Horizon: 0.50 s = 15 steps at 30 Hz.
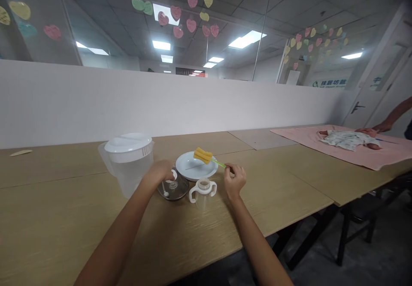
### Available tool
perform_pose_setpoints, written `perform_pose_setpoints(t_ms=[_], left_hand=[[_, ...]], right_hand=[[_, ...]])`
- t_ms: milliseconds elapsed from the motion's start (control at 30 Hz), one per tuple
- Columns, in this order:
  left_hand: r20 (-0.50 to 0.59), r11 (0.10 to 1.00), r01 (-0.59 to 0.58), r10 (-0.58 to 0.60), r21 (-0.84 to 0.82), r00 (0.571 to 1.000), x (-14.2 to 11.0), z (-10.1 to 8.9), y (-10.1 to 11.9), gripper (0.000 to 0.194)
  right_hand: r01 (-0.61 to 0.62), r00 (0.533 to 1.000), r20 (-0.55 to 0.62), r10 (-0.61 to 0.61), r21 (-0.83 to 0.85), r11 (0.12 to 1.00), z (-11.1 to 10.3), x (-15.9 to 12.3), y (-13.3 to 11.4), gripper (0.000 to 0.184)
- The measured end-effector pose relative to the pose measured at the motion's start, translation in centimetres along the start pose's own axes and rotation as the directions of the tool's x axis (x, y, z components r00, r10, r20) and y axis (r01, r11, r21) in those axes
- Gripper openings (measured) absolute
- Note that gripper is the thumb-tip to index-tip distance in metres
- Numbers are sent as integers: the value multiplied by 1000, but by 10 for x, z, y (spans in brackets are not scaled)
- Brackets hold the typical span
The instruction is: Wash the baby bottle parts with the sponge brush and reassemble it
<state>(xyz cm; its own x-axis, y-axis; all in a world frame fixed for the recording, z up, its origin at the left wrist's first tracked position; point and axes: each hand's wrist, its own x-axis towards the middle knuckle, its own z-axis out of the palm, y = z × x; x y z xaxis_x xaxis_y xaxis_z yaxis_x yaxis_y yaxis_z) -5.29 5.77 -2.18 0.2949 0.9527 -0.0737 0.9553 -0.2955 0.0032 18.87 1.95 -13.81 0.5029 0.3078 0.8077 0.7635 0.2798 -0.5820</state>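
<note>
Partly hidden left fingers [169,173], grip unclear, right fingers [237,170] pinched round green handle [219,163].

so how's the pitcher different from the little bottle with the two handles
The pitcher is much bigger, while the two-handled bottle is small. The pitcher has a white lid on; the bottle's mouth is uncovered. The pitcher shows one handle, at its left side, whereas the bottle has a white handle on each side. Both have see-through bodies and stand upright on the table.
</note>
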Motion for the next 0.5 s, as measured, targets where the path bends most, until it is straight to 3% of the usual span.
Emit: perform_pose_setpoints(t_ms=[267, 400, 500], left_hand=[[91, 997, 2, 5, -74, 996, 8, 25, 4, 18], [63, 998, -21, 25, -63, 998, -2, 11, 6, 19], [13, 981, -154, 156, -121, 988, -16, -3, 20, 32]], right_hand=[[-17, 999, -29, 17, 12, 1000, 1, 0, 1, 22], [-36, 999, -25, 36, 5, 999, 2, 1, 2, 22], [-64, 998, -24, 63, -5, 998, 3, 1, 2, 23]])
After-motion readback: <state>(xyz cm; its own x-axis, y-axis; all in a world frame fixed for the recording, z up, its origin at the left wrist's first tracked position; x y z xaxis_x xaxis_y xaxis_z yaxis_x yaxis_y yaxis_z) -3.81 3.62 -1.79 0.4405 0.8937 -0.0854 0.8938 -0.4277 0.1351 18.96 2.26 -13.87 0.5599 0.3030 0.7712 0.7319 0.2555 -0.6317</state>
